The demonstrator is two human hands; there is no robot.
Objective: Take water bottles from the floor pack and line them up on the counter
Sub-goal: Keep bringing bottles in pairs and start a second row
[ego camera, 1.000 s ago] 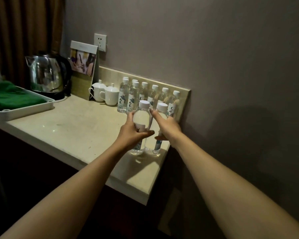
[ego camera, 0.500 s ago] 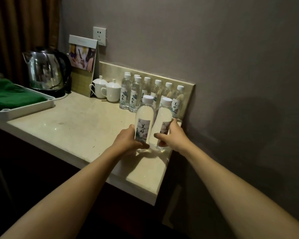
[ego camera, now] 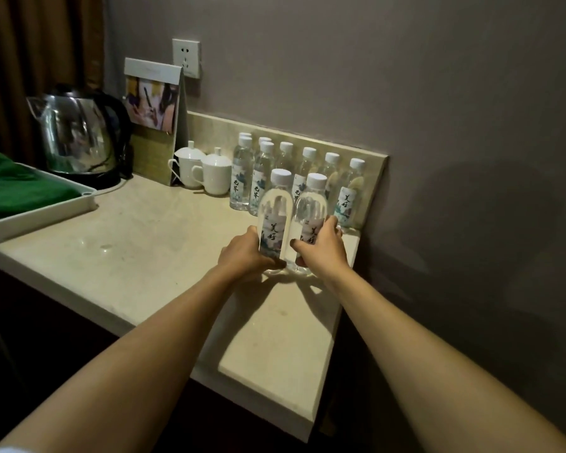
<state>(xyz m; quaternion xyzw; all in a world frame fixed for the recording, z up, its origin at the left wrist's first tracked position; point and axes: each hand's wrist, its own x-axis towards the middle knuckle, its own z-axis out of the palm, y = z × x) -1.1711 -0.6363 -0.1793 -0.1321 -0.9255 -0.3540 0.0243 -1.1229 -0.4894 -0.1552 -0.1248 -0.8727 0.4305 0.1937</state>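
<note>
Fingers (ego camera: 332, 225) of the right hand (ego camera: 321, 250) wrap low around the right bottle (ego camera: 311, 207); the left hand (ego camera: 242, 255) curls likewise around the left bottle (ego camera: 275, 217). Both bottles stand upright and touching, bases apparently on the bench (ego camera: 151, 250), gripped low probably to steady them while setting down. They sit just in front of the back row of bottles (ego camera: 307, 165) along the backsplash, likely starting a second line. Cups (ego camera: 214, 173) and a kettle (ego camera: 76, 135) stand to the left.

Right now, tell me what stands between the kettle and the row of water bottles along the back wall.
In the head view, between the kettle and the bottle row stand a folded picture card and two lidded white cups.
</note>
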